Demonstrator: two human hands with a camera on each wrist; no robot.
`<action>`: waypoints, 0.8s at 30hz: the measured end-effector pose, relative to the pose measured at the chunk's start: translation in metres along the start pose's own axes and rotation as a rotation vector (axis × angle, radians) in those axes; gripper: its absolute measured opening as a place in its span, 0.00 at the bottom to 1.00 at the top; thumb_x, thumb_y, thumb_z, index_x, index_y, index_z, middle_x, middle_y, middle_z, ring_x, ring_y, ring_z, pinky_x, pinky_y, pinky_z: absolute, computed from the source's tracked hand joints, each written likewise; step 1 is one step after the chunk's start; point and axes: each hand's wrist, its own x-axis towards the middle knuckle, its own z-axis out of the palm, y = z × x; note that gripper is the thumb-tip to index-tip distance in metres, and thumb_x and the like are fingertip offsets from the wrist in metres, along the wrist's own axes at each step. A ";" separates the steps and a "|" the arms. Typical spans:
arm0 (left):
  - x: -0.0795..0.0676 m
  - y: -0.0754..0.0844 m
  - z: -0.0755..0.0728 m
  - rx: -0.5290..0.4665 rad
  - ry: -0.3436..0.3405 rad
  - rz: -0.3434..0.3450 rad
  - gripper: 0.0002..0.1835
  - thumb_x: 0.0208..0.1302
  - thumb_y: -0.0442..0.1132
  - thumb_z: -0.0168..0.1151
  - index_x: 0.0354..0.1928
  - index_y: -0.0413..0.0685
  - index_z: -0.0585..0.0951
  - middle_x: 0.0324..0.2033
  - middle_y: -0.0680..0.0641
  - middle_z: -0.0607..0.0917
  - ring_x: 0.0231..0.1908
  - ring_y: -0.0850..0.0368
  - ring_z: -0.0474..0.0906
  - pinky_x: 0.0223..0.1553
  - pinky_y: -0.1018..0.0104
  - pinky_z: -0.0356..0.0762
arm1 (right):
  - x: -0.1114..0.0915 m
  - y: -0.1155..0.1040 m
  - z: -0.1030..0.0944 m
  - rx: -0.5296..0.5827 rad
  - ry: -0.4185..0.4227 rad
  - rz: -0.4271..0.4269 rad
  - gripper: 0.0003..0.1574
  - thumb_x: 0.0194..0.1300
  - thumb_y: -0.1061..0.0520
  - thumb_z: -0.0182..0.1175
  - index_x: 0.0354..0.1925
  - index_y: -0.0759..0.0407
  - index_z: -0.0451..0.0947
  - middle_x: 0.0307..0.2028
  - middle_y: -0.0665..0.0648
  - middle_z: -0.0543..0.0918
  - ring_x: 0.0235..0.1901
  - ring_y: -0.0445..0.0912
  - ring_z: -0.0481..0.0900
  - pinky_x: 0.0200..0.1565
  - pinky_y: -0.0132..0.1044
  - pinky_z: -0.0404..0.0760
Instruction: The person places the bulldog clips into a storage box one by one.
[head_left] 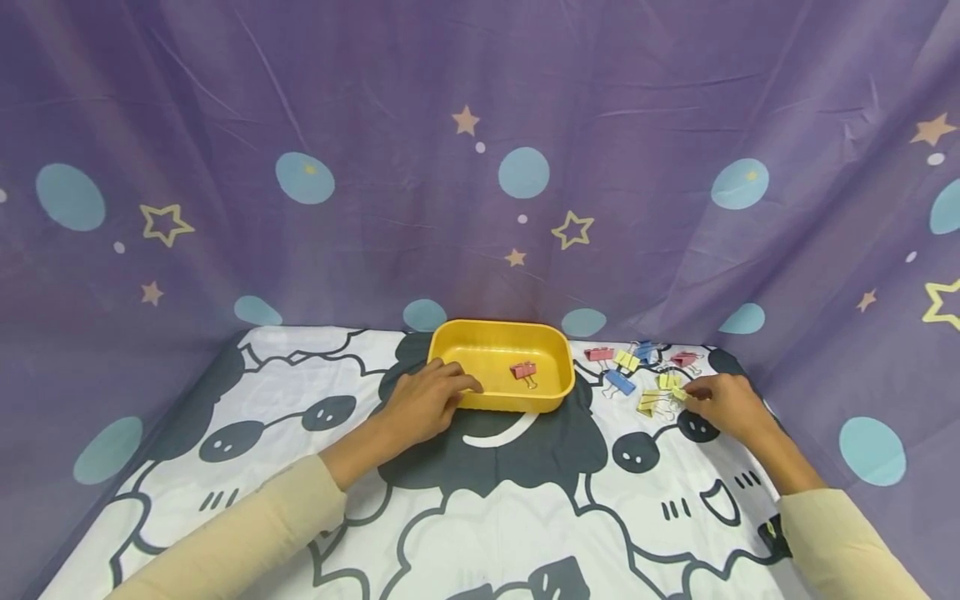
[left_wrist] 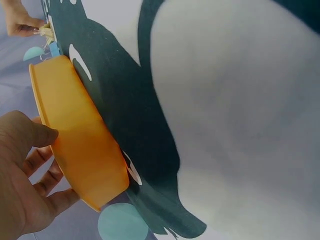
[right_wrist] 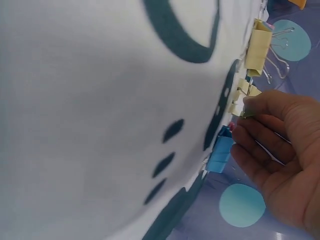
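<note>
A yellow tray (head_left: 491, 402) stands at the back middle of the cloth, with one red binder clip (head_left: 523, 371) lying in it. My left hand (head_left: 429, 400) holds its near left rim, the thumb against the outer wall (left_wrist: 85, 135) and the fingers over the far side in the left wrist view. To the right, my right hand (head_left: 723, 404) pinches a small yellow binder clip (right_wrist: 244, 102) between thumb and fingertips. Larger yellow clips (head_left: 651, 403) lie beside those fingers. A blue clip (right_wrist: 220, 152) sits just under the curled fingers in the right wrist view.
Between the tray and my right hand lie a blue clip (head_left: 619, 382), a yellow clip (head_left: 627, 360) and red clips (head_left: 599, 354). A purple curtain (head_left: 390, 167) hangs along the back edge. A cartoon-printed cloth (head_left: 510, 517) covers the table.
</note>
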 end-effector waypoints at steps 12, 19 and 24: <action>0.001 -0.003 0.001 -0.004 0.020 0.011 0.18 0.75 0.34 0.72 0.55 0.69 0.93 0.49 0.57 0.91 0.46 0.55 0.79 0.31 0.57 0.75 | 0.007 -0.014 -0.014 0.000 0.081 -0.056 0.17 0.67 0.58 0.75 0.51 0.67 0.94 0.41 0.67 0.96 0.43 0.64 0.94 0.46 0.58 0.90; 0.002 -0.001 -0.001 -0.020 -0.004 -0.005 0.19 0.76 0.34 0.72 0.56 0.70 0.93 0.50 0.58 0.91 0.47 0.56 0.79 0.34 0.55 0.78 | 0.014 -0.023 -0.019 -0.005 0.130 -0.109 0.17 0.65 0.59 0.75 0.50 0.67 0.94 0.40 0.67 0.96 0.41 0.63 0.95 0.42 0.50 0.89; 0.002 -0.001 -0.001 -0.030 -0.008 -0.018 0.19 0.76 0.33 0.71 0.56 0.70 0.93 0.50 0.58 0.91 0.47 0.56 0.79 0.35 0.52 0.79 | 0.019 -0.031 -0.024 0.011 0.139 -0.089 0.19 0.68 0.59 0.74 0.53 0.68 0.93 0.45 0.69 0.96 0.45 0.66 0.95 0.44 0.55 0.91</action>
